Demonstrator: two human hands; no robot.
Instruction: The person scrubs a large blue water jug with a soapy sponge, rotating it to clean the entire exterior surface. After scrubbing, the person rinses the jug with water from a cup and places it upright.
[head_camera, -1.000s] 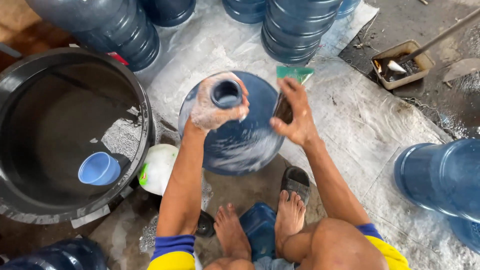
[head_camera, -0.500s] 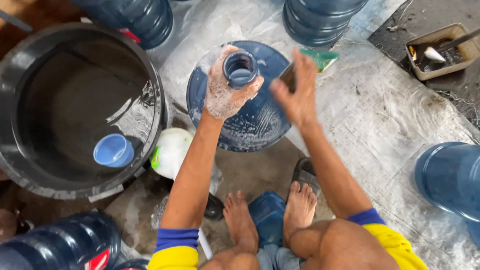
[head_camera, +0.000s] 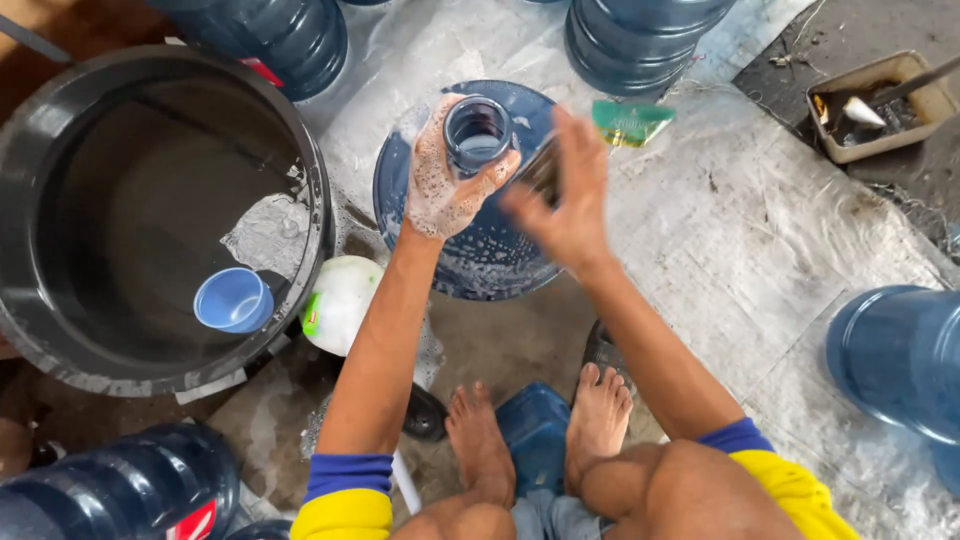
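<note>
A green sachet (head_camera: 630, 121) lies upper centre; a red-and-white label (head_camera: 195, 523) (partly cut off) shows on the bottom-left jug (head_camera: 120, 490).

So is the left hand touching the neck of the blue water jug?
Touching. The head view shows the soapy left hand wrapped around the neck of the upright blue water jug, its fingers curled against the rim with no gap.

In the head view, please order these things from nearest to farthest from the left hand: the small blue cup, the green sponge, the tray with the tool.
1. Green sponge: right of the left hand, beyond the soapy bottle.
2. Small blue cup: lower left, inside the black tub.
3. Tray with the tool: far right, upper corner.
</note>
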